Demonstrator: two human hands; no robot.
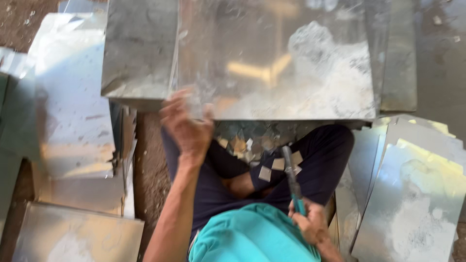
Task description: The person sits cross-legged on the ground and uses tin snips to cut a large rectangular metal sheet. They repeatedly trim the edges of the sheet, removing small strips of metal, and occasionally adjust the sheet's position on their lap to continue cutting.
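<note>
Left hand (187, 127) grips the near edge of the metal sheet (272, 58), judged stiff, thin, sharp-edged; right hand (308, 223) is closed around teal-handled snips (292, 182).

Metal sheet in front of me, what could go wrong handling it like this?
The bare left hand sits at the near edge of the big metal sheet; that edge could cut it. The right hand grips snips pointing over the legs. Small offcuts lie on the lap and might nick skin.
</note>
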